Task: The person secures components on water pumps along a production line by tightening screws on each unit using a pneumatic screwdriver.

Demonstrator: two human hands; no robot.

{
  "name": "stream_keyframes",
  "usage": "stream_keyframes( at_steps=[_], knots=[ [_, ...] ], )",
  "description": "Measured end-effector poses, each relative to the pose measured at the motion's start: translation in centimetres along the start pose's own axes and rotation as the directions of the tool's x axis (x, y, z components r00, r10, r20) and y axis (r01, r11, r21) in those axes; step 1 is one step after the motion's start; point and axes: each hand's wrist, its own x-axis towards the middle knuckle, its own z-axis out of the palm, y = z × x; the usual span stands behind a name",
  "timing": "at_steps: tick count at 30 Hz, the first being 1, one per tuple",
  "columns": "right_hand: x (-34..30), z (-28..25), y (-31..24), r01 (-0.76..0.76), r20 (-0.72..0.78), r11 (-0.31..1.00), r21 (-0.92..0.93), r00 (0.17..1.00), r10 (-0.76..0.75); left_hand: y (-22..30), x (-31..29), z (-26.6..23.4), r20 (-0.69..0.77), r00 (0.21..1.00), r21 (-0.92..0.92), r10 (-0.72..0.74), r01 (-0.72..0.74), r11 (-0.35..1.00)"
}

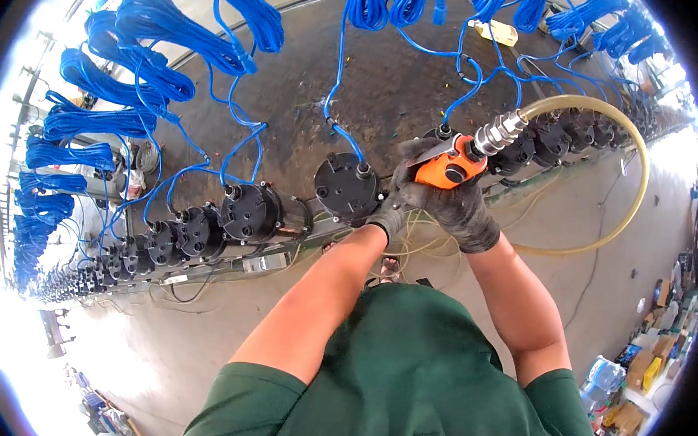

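My right hand [461, 212], in a dark grey glove, is wrapped round an orange air tool [444, 172]. A metal coupling [502, 133] joins the tool to a clear yellowish hose [645, 166] that loops off to the right. Beside it my left hand [394, 201], also gloved, is closed at the tool's front end; the tool partly hides its fingers and whatever they grip. Just left of that hand stands a round black-capped unit [346, 188] with a blue cable [333, 107] rising from its top. Another such unit [442, 133] shows partly behind the tool.
Rows of similar black units [251, 211] line the bench edge on both sides. Coiled blue cables [177, 31] hang along the far side above the dark bench top [293, 81]. A pale bottle [494, 31] lies at the back. Boxes and bottles [605, 375] crowd the floor at right.
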Motion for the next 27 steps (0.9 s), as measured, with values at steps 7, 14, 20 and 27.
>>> stream_keyframes(
  at_steps=[7,14,20,27],
  knots=[
    [1.5,1.2,1.0,-0.034,0.0,0.999,-0.023,0.999,0.034,0.2,1.2,0.1,-0.056,0.99,-0.097,-0.132,0.126,0.987],
    [3.5,1.9,3.3,0.099,0.07,0.977,-0.191,0.994,-0.087,-0.3,0.0,0.4,-0.053,0.987,-0.065,-0.149,0.146,0.987],
    [3.2,2.8,4.4,-0.004,0.166,0.988,-0.157,0.986,0.03,-0.4,0.1,0.3,-0.067,0.984,-0.081,-0.164,0.158,0.984],
    [3.1,3.6,4.6,-0.01,0.203,0.983,-0.183,0.978,0.047,-0.4,-2.6,0.8,-0.105,0.981,-0.335,-0.164,0.12,0.934]
  ],
)
